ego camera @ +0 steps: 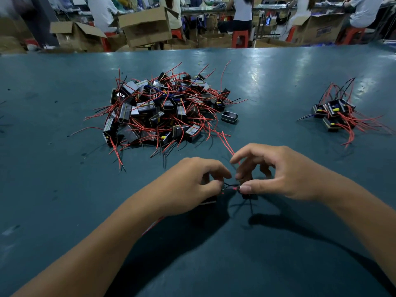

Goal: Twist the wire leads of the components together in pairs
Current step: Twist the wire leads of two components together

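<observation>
Two hands pinch wire leads.

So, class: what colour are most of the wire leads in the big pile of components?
Red, with a few black and blue ones, on the big pile; the head view shows it.

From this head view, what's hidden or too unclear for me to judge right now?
- Head view: the component under the left hand is mostly covered by its fingers; only a dark edge shows.
- Head view: the wire leads between both grips are too thin and shadowed to show whether they are twisted.
- Head view: the right hand hides most of its component.
- Head view: the small pile is too small to show pairing.
</observation>
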Motion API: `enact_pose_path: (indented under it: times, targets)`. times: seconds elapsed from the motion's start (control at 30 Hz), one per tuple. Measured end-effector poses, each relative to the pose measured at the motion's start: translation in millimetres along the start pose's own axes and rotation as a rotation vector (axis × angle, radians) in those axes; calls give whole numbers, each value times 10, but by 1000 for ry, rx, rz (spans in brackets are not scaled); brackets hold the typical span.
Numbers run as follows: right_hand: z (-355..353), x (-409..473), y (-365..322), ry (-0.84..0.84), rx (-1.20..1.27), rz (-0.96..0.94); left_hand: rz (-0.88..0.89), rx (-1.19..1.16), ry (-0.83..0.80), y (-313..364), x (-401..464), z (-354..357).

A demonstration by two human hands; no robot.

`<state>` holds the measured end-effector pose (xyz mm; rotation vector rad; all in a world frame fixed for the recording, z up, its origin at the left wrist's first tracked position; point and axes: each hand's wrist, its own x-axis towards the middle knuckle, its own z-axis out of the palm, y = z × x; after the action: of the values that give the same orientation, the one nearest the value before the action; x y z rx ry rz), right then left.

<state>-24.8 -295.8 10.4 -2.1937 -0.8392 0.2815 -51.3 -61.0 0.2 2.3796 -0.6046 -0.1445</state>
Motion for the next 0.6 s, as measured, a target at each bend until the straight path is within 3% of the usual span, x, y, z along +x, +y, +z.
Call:
enact_pose_path:
  times: [0.6]
  targets:
    - [34, 20, 58, 51, -145, -4, -19, -110, -126, -64, -3, -69]
